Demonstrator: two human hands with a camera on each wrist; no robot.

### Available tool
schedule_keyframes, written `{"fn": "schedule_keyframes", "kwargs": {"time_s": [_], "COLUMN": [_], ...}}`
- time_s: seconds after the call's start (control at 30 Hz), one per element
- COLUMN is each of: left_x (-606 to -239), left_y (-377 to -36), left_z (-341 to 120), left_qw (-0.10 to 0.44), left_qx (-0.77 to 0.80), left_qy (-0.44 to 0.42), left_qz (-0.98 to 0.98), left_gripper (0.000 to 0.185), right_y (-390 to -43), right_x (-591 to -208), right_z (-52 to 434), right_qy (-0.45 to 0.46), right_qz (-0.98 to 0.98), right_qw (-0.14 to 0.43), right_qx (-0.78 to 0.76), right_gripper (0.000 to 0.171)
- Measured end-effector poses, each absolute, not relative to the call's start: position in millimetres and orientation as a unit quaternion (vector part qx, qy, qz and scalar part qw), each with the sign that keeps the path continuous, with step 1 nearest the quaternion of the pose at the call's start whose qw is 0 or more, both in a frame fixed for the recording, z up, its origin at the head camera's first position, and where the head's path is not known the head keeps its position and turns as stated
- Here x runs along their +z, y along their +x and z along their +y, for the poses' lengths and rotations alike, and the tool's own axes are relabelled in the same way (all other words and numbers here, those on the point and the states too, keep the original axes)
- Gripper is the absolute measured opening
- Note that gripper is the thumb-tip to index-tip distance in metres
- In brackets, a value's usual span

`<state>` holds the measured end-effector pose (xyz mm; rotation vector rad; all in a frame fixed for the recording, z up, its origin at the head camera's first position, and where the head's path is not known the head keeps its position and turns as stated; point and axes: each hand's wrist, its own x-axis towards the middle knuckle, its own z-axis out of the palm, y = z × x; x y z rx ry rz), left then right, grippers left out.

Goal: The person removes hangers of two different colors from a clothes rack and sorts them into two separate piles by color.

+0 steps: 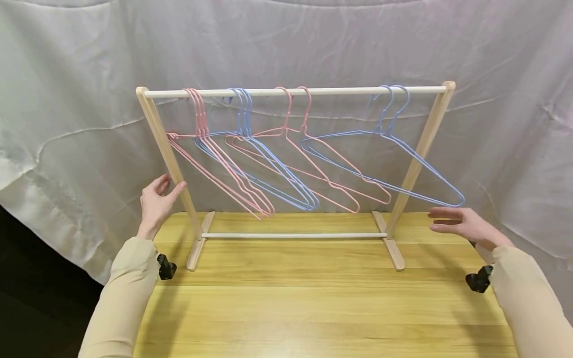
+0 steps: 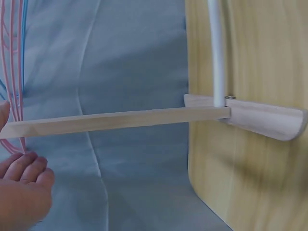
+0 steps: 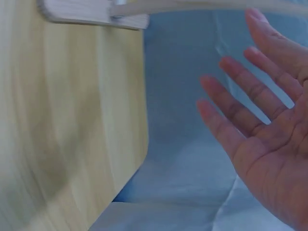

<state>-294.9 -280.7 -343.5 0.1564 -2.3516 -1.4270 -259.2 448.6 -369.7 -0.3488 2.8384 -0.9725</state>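
Note:
My left hand point(image 1: 157, 201) is beside the rack's left wooden post point(image 1: 167, 149), its thumb overlapping the post and its bent fingers to the left. The left wrist view shows a gap between the fingers point(image 2: 30, 168) and the post; whether the thumb touches it I cannot tell. My right hand point(image 1: 467, 226) is held out right of the right post point(image 1: 418, 154), fingers spread and holding nothing. From the white top rail point(image 1: 340, 91) hang pink hangers point(image 1: 233, 174) at the left, blue hangers point(image 1: 277, 166), two pink hangers point(image 1: 320, 171), and two blue hangers point(image 1: 429, 171) at the right.
The rack stands on a wooden table point(image 1: 286, 298) on two wooden feet point(image 1: 394, 251), joined by a white lower bar point(image 1: 291, 235). A pale grey cloth point(image 1: 286, 44) hangs behind it. The right-hand blue hangers stick out past the right post.

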Motion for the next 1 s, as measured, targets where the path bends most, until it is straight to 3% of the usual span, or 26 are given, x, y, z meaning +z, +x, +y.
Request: {"fn": "schedule_keyframes", "kwargs": {"time_s": [0.2, 0.37, 0.67, 1.0], "left_x": [-338, -337, -337, -335], "left_y": [-302, -307, -317, -319], "left_z": [-276, -273, -268, -264], "left_qw": [0.233, 0.26, 0.287, 0.307], "left_qx": [-0.541, -0.55, -0.555, -0.502], "left_qy": [0.065, 0.058, 0.064, 0.101], "left_qz": [-0.806, -0.791, -0.778, -0.802], "left_gripper": [0.06, 0.053, 0.046, 0.033], "right_y": [-260, -265, -270, -273], "right_x": [-355, -339, -305, -293], "right_z": [464, 464, 444, 438], "right_qy": [-0.136, -0.193, -0.205, -0.206], "right_qz": [0.854, 0.688, 0.651, 0.686], "right_qw": [0.036, 0.04, 0.037, 0.047], "right_qx": [-0.501, -0.699, -0.729, -0.697], "right_gripper": [0.033, 0.041, 0.036, 0.04]}}
